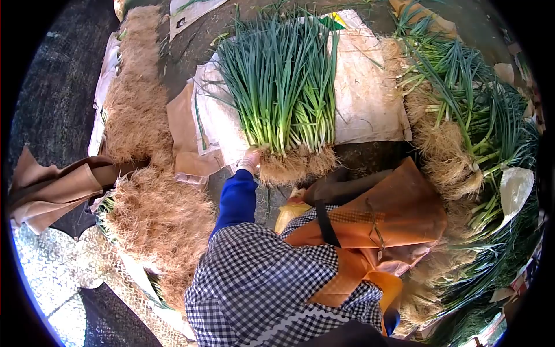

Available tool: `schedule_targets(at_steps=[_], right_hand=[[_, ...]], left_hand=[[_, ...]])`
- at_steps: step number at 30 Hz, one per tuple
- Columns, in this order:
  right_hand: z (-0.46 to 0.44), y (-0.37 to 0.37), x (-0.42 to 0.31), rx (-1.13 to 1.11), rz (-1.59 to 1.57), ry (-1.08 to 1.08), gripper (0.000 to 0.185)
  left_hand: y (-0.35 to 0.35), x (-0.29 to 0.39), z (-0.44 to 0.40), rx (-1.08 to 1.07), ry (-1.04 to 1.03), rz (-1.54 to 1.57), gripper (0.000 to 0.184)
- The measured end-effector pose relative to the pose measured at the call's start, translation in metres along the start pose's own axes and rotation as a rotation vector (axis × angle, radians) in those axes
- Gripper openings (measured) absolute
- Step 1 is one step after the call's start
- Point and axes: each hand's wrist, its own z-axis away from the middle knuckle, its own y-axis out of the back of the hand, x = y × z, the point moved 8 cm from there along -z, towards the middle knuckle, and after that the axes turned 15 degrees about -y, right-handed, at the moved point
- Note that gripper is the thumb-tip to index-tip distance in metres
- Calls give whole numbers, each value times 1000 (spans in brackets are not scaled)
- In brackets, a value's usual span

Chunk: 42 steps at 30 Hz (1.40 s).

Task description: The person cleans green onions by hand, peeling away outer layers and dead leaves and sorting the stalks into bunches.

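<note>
A wide row of green onions [277,87] lies on white sacking [370,87], leaves pointing away and the pale root mass [289,166] toward me. My left hand [250,160], below a blue sleeve, is against the left edge of the bundle, where stems meet roots. Its fingers are mostly hidden, so their grip cannot be made out. My right hand is out of view; only a bit of blue sleeve [391,321] shows at the bottom right.
Long piles of roots [165,220] line the left side. More onions [491,115] are heaped along the right. An orange apron [376,214] and a checked garment [260,277] cover my body. A yellow item [291,214] shows beside my left sleeve.
</note>
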Motion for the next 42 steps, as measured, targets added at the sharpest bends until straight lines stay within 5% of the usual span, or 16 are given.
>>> schedule_targets(at_steps=[2, 3, 6, 10, 16, 18, 20, 24, 28, 30, 32, 35, 38, 39, 40, 42], right_hand=[[-2, 1, -1, -5, 3, -3, 25], [-2, 1, -4, -7, 4, -6, 25], [-1, 2, -9, -13, 17, -10, 25], [-1, 2, -16, -18, 24, -19, 25], [3, -3, -15, -31, 19, -56, 25], [4, -5, -16, -41, 16, -62, 25], [3, -7, -17, -48, 14, -70, 25], [0, -11, -18, -59, 15, -76, 25], [0, -12, -21, -65, 10, -82, 25], [1, -13, -21, -65, 7, -87, 25], [1, -14, -22, -68, 6, -92, 25], [-1, -15, -25, -68, 2, -97, 25], [0, -18, -26, -78, -6, -110, 25], [0, -18, -25, -77, -8, -118, 25], [1, -19, -25, -83, -12, -124, 25], [3, -20, -23, -95, -8, -134, 25]], left_hand=[[30, 38, 3, 402, -379, -317, 46], [29, 63, 7, 419, -645, -436, 34], [-9, 133, -4, 318, -875, -862, 35], [-29, 160, -75, 279, -800, -1184, 45], [-34, 163, -128, 207, -684, -1581, 16], [0, 185, -106, 393, -896, -1040, 16], [30, 182, -119, 189, -911, 27, 16], [42, 231, -62, 52, -770, 685, 14], [81, 260, -47, 320, -798, 1080, 20], [42, 327, -8, -531, -915, 1399, 16], [17, 360, 20, -400, -963, 1278, 12], [3, 362, 1, 121, -1122, 553, 8], [-49, 315, -71, 120, -920, 217, 3], [-81, 309, -78, 84, -1199, -185, 4], [-110, 281, -92, 18, -1103, -376, 6], [-153, 199, -136, -233, -984, -704, 25]])
